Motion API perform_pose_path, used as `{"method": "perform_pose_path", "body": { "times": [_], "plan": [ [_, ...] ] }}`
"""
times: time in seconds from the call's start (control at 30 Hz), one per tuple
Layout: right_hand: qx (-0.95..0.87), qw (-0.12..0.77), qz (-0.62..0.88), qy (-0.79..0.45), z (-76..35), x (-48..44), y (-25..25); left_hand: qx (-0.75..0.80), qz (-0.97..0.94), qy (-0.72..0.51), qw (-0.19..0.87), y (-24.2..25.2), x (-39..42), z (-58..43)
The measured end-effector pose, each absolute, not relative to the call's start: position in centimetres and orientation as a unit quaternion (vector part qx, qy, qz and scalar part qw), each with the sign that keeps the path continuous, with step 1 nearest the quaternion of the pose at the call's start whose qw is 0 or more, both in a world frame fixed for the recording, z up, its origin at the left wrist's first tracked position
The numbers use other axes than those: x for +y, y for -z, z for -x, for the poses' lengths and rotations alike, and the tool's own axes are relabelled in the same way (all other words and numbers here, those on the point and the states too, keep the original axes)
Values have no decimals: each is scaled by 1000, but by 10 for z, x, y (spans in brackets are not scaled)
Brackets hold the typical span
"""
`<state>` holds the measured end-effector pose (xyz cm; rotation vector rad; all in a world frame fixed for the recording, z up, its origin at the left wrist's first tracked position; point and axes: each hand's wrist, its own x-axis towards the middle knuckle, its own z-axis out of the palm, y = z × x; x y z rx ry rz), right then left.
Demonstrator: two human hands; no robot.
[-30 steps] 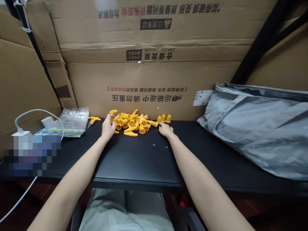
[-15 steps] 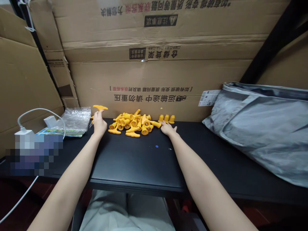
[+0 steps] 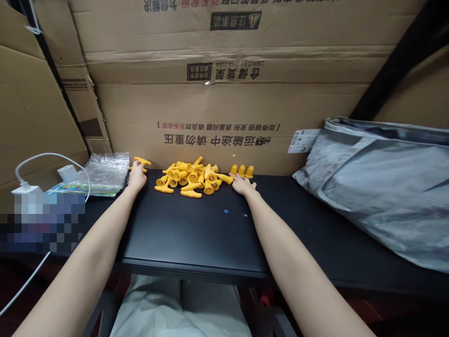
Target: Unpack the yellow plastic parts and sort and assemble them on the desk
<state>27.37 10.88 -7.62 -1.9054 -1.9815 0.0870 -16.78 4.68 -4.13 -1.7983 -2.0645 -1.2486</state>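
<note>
A heap of several small yellow plastic pieces [image 3: 191,177] lies at the back of the black table [image 3: 196,234]. My left hand [image 3: 136,177] is closed on one T-shaped yellow piece [image 3: 142,161], low over the table to the left of the heap, beside the clear plastic bag. My right hand [image 3: 242,184] rests on the table at the heap's right end with fingers spread, just in front of three small yellow caps [image 3: 242,170] standing in a row.
Cardboard boxes [image 3: 217,107] wall off the back and left. A crumpled clear plastic bag [image 3: 107,169] and a white charger with cable [image 3: 66,173] lie at the left. A grey bag [image 3: 382,187] fills the right side. Two small specks [image 3: 226,211] dot the tabletop.
My left hand took a T-shaped piece from the heap's left end, lifted it and carried it left toward the plastic bag, then lowered it. My right hand stayed near the caps, fingers spreading slightly.
</note>
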Motion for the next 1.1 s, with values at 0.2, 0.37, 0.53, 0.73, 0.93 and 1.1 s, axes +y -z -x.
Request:
{"method": "perform_pose_path", "body": {
  "times": [0.2,0.37,0.53,0.73,0.93,1.1],
  "plan": [
    [-688,170,703,-64,-269,100,75,-692,628,352,48,55,50,175],
    [-684,168,708,-58,-265,99,74,-697,666,265,-5,56,59,176],
    [-685,179,704,-56,-264,98,74,-718,669,190,-27,55,66,170],
    [-684,183,704,-50,-259,90,65,-741,656,137,-24,54,67,163],
    [-689,213,693,-11,-252,79,51,-766,637,85,-22,52,65,164],
    [-731,248,636,-19,-250,77,48,-759,642,107,4,52,63,165]
  ]
}}
